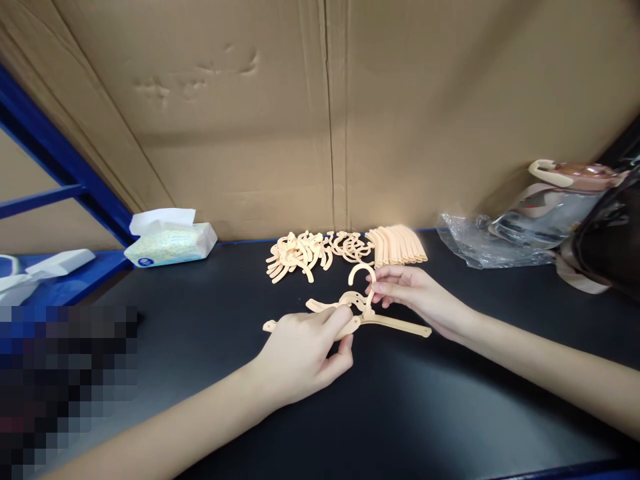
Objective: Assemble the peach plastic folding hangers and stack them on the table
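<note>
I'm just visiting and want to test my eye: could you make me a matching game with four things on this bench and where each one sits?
Things:
1. small plastic hanger
2. tissue pack
3. pile of loose hook pieces
4. crumpled clear plastic bag

Places:
A. far left, by the blue frame
B. far right, near the wall
C. held between both hands
D. middle back of the bench

Pairs: 1-C, 2-A, 3-D, 4-B

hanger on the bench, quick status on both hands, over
Left hand pinching the hanger arm. Right hand fingers on the hook stem. Loose hooks and stacked arms behind, clear of the hands.
</note>
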### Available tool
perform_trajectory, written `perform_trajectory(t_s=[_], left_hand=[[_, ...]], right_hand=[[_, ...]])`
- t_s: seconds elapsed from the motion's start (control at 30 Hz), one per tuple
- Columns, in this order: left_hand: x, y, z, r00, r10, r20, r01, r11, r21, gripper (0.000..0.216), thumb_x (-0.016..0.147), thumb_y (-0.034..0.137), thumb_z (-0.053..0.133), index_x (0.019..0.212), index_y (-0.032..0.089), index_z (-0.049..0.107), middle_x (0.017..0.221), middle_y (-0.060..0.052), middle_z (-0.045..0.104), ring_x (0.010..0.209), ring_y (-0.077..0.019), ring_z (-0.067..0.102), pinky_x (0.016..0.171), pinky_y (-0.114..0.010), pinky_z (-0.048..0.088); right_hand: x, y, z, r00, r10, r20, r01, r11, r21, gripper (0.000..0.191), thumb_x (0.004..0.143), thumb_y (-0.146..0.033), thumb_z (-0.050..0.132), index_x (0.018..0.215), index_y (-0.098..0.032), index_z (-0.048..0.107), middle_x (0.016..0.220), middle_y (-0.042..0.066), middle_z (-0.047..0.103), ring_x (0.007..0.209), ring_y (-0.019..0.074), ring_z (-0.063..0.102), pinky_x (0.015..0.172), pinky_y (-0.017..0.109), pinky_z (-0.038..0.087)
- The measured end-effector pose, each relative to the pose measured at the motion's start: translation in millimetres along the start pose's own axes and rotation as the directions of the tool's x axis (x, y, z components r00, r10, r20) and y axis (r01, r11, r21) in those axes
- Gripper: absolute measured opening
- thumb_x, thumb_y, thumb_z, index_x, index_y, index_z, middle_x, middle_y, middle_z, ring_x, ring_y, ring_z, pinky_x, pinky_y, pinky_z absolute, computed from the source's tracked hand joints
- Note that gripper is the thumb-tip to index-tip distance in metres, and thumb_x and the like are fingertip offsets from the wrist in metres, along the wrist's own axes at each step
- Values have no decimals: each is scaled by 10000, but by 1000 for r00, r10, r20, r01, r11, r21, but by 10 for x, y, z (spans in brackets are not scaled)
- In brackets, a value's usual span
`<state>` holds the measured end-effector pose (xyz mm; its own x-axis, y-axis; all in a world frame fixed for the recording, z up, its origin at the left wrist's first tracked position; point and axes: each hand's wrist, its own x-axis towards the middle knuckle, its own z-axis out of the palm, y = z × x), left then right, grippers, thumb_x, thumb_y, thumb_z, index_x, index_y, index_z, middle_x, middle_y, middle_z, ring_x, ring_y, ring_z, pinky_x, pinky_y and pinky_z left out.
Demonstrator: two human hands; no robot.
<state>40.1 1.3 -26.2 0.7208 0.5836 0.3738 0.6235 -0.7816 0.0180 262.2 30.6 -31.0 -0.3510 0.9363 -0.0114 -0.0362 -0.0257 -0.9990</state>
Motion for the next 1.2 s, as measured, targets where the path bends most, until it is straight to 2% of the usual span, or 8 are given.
perform_trajectory(t_s=[0.13,0.27,0.47,0.6,0.73,1.0,1.2], left_hand=[[-24,-55,40,996,47,-75,-48,999,-18,60,829,159,396,823,206,434,635,41,557,452,-109,492,452,-209,322],[-38,-96,44,995,22,-102,-27,999,-47,79,831,161,418,870,201,474,666,36,590,481,-104,523,463,-200,352],[-31,-110,72,993,40,-114,-52,994,-100,97,819,149,465,895,197,501,790,3,638,660,-135,569,532,-206,403],[-26,-116,77,996,47,-78,-56,990,-127,173,769,116,467,920,193,499,813,2,629,703,-157,538,499,-220,363],[-7,-116,56,996,84,-38,-88,987,-137,204,822,119,441,1003,186,506,881,-20,632,744,-168,528,584,-250,415],[-12,-149,69,993,121,2,-118,969,-215,190,938,152,393,1102,171,486,980,-51,623,847,-176,568,751,-305,458],[-4,-162,99,991,136,19,-128,966,-224,211,972,171,344,1120,168,494,1001,-70,629,882,-183,577,764,-315,460]], right_hand=[[21,39,-24,999,52,-12,-51,996,72,265,770,-330,702,920,-157,569,810,23,668,749,117,624,703,244,450],[3,42,-39,996,83,-23,-80,992,97,257,751,-302,718,888,-157,556,764,10,661,714,110,617,697,240,445],[4,68,-65,998,59,-11,-58,996,64,271,754,-285,713,953,-147,590,789,21,657,702,106,588,660,231,441],[3,91,-72,997,50,60,-54,997,63,383,743,-239,724,1095,-159,597,867,31,675,745,113,607,673,234,460],[-5,105,-58,985,56,161,-78,988,133,370,747,-218,722,1097,-174,611,858,14,673,785,131,629,754,279,487],[-4,97,-72,989,17,148,-34,993,113,292,778,-245,711,1051,-184,628,847,9,664,769,104,610,711,229,460],[-8,95,-70,990,33,136,-45,995,89,308,762,-279,721,1038,-188,619,864,21,676,773,122,621,734,260,468]])
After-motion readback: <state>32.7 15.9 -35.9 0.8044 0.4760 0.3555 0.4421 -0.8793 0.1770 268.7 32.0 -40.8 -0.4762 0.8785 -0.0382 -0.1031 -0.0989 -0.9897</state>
